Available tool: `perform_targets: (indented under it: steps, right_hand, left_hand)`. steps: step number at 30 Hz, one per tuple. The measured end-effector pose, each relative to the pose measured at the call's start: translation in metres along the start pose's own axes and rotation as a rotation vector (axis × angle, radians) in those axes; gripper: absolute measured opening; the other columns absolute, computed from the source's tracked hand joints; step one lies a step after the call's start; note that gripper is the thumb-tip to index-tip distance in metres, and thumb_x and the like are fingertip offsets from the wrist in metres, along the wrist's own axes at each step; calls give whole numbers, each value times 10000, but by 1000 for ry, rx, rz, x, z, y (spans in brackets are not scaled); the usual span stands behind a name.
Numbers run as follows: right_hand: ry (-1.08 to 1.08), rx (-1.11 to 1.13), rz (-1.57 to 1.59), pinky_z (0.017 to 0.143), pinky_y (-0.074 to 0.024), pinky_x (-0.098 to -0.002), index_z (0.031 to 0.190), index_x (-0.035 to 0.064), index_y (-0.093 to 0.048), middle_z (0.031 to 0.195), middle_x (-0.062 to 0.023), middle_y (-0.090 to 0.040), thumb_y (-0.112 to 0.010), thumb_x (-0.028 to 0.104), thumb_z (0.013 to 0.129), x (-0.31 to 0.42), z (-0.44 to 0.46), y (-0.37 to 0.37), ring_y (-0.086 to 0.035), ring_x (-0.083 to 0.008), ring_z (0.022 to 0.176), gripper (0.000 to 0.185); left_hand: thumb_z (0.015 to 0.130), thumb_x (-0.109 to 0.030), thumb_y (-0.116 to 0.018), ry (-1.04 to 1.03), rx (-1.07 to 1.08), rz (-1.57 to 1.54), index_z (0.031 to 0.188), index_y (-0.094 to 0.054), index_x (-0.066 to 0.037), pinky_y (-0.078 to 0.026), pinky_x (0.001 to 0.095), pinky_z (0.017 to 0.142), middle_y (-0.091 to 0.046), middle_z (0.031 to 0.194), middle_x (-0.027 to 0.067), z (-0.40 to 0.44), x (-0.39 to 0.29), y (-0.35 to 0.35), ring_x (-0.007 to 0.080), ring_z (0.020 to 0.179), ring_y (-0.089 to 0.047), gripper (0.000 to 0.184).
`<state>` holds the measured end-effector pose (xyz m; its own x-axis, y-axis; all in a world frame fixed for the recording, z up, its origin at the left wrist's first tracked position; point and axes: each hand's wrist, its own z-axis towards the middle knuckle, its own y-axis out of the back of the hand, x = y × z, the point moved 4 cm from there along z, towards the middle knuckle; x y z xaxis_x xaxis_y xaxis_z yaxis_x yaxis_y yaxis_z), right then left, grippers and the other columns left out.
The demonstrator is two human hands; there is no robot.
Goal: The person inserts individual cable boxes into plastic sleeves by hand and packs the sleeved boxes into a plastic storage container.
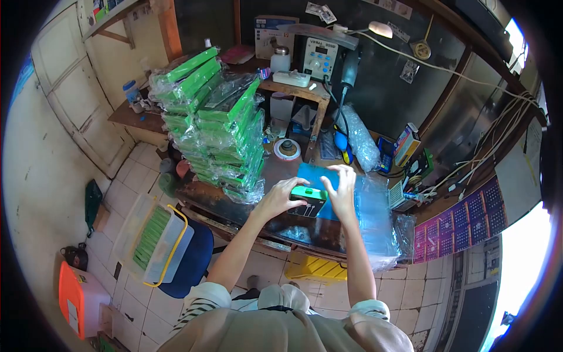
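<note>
A small black box with a bright green top (309, 206) is at the front of the dark worktable. My left hand (280, 200) grips its left side, fingers along the top edge and thumb at the lower front. My right hand (342, 189) is at the box's right end with fingers apart and curved; its thumb is close to the box's edge, and I cannot tell whether it touches. Beneath and behind the box lies a blue sheet (319, 176). Clear plastic sleeves (375, 217) are spread to the right of my right hand.
Left on the table rises a tall stack of green boxes in clear wrap (223, 126). A round tin (287, 149) stands behind the box. Further back are a soldering or hot-air station (319, 58) and a bubble-wrap roll (358, 141). A clear bin (126, 234) holds green packs at lower left.
</note>
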<state>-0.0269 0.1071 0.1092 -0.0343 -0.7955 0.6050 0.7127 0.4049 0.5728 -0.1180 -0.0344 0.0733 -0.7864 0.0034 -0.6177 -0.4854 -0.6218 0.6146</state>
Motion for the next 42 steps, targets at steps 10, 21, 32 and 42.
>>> perform_targets:
  steps: [10, 21, 32, 42]
  right_hand:
    - [-177, 512, 360, 775, -441, -304, 967, 43, -562, 921, -89, -615, -724, 199, 677, -30, -25, -20, -584, -184, 853, 367]
    - [-397, 312, 709, 801, -408, -269, 1055, 3, -485, 990, -61, -562, -617, 135, 791, -61, -92, -57, -508, -134, 907, 323]
    - [-322, 286, 514, 582, -348, -353, 829, -5, -422, 649, -160, -420, -322, 306, 938, 28, -110, -101, -370, -189, 617, 345]
    - [-126, 670, 608, 701, -403, -340, 968, -29, -484, 793, -173, -532, -474, 297, 875, 158, -143, -203, -505, -243, 741, 339]
  left_hand:
    - [641, -279, -756, 193, -224, -37, 1017, -493, -40, -476, 378, 698, -605, 902, 147, -31, 42, -36, 344, 852, -588, 518]
    - [728, -237, -696, 388, -380, -409, 1117, -460, 10, -444, 315, 784, -596, 999, 146, -33, 16, -24, 204, 900, -583, 518]
    - [757, -399, -620, 600, -505, -79, 1098, -384, 39, -459, 395, 678, -592, 835, 251, -142, -4, 4, 375, 811, -595, 603]
    - [807, -369, -579, 915, -757, 125, 1034, -422, 28, -445, 406, 555, -580, 692, 214, -284, 13, 116, 376, 666, -585, 484]
